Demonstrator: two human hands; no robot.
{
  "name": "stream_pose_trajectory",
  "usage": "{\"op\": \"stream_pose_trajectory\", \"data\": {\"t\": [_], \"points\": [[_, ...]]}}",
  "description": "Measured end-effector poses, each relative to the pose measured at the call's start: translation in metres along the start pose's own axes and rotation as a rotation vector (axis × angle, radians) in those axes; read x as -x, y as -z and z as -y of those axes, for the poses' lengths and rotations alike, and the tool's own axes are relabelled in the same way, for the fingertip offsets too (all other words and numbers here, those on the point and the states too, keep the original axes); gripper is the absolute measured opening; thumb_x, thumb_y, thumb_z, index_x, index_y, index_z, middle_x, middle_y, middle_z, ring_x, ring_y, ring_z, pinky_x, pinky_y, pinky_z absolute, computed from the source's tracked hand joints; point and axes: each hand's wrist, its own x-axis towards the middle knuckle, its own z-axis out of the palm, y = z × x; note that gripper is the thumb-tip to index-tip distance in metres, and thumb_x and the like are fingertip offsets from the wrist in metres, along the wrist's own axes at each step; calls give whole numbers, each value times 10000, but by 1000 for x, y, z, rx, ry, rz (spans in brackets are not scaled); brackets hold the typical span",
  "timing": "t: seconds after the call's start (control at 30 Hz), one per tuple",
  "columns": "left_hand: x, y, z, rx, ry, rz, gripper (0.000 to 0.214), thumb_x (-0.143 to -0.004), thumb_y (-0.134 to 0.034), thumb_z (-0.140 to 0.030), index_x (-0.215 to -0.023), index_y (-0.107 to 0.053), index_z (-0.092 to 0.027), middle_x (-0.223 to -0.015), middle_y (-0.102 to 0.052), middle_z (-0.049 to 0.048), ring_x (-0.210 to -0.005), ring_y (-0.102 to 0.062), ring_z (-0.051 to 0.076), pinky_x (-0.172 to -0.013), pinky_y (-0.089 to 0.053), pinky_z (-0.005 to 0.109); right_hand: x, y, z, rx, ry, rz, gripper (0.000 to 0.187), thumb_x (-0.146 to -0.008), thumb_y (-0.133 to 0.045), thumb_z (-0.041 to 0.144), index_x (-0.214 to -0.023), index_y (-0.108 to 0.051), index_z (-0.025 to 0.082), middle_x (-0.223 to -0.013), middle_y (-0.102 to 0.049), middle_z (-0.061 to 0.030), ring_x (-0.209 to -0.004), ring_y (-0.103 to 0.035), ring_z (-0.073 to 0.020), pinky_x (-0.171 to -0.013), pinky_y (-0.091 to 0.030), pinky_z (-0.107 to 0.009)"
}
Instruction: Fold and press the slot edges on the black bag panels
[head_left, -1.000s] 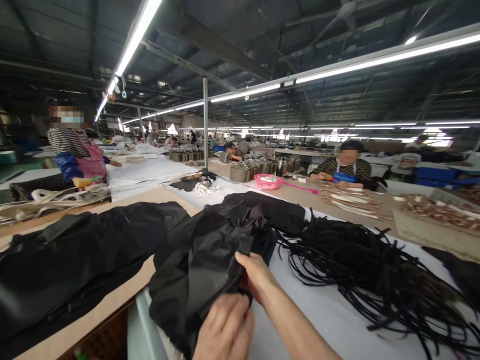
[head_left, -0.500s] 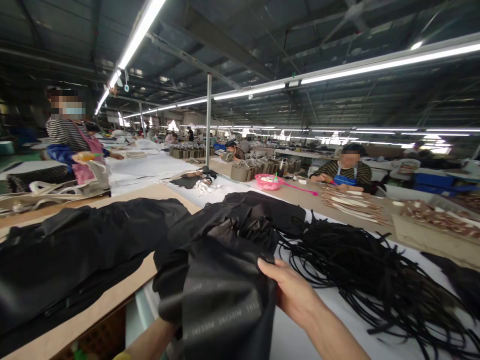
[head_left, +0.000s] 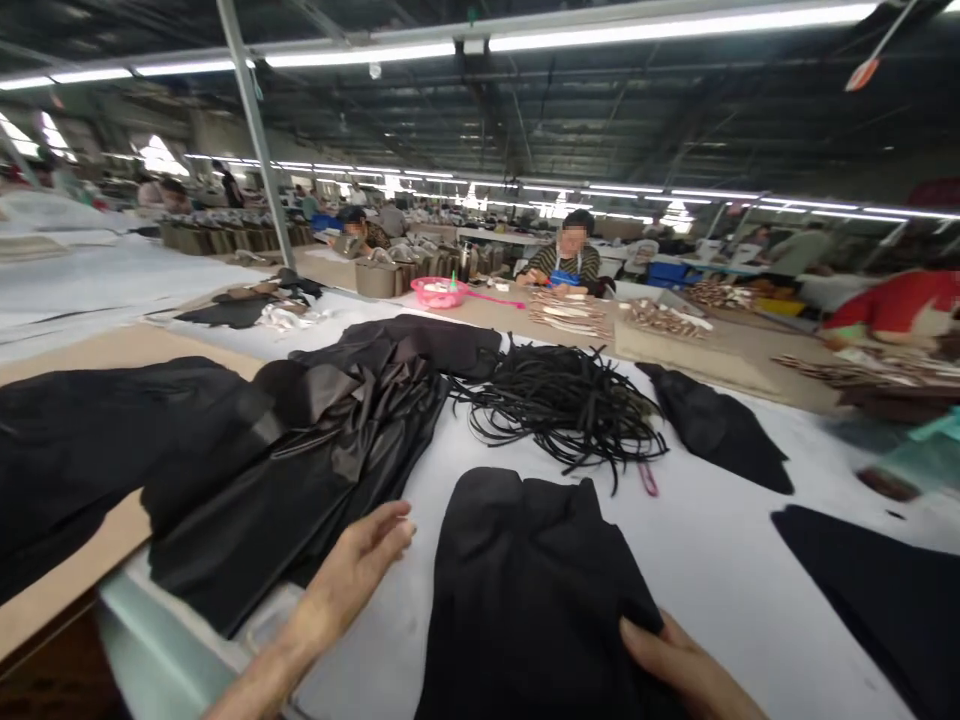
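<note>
A flat black fabric piece (head_left: 525,580) lies on the white tabletop in front of me. My right hand (head_left: 679,655) pinches its right edge, thumb on top and the other fingers hidden underneath. My left hand (head_left: 367,555) is held to the left of that piece, fingers stretched out and nothing in them. Left of this hand lies a crumpled heap of shiny black fabric (head_left: 300,480). Beyond the flat piece sits a tangled pile of thin black strips (head_left: 562,400).
More black fabric (head_left: 90,430) covers the left board. Black pieces (head_left: 720,425) and a dark sheet (head_left: 877,590) lie right. A pink basket (head_left: 439,293) stands farther back, near a seated co-worker (head_left: 566,255). A metal post (head_left: 259,140) rises at left.
My view has swung right. The black piece has left the heap and now lies flat before me. My left hand, formerly hidden under the fabric, is out and free; the right still grips an edge.
</note>
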Motion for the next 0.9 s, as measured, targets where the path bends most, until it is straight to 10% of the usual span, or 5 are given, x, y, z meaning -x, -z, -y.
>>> {"op": "stream_pose_trajectory", "data": {"t": [0.13, 0.3, 0.5, 0.6, 0.9], "points": [[19, -58, -17, 574, 178, 116, 790, -613, -705, -534, -1247, -452, -136, -1249, -542, 145, -1118, -526, 277, -924, -450, 354, 19, 12, -3, -56, 48, -4, 495, -601, -765, 416, -1027, -665, 185, -1063, -659, -111, -1075, -548, -324, -986, -353, -439], [28, -87, -47, 1004, 250, 446, 419, -639, -743, -325, -967, -630, -89, -907, -685, 139, -829, -645, 261, -721, -508, 333, 38, 41, -3, -55, 29, 9, 481, -581, -772, 413, -997, -668, 195, -1011, -670, -101, -997, -587, -313, -915, -404, -427], [30, -98, -67, 986, 177, 318, 304, -720, -702, -376, -911, -657, -144, -801, -695, 49, -721, -633, 180, -652, -480, 245, 36, 68, 1, 514, 30, -313, 375, -680, -657, 502, -857, -659, 171, -869, -661, -89, -867, -595, -295, -830, -434, -417], [32, -104, -81, 872, 123, 350, 339, -775, -635, -452, -894, -666, -136, -763, -683, 50, -686, -612, 184, -634, -470, 259, 33, 45, -4, 832, 240, -711, 445, -655, -660, 498, -1013, -612, 238, -1051, -616, -77, -988, -542, -307, -895, -393, -422], [50, -122, -116, 535, -96, 284, 375, -831, -520, -469, -604, -508, -171, -617, -505, -11, -635, -447, 150, -592, -390, 234, 13, -47, -19, 1225, 598, -593, 364, -820, -518, 269, -1169, -536, 168, -1094, -622, -139, -977, -591, -312, -789, -480, -412]]}}
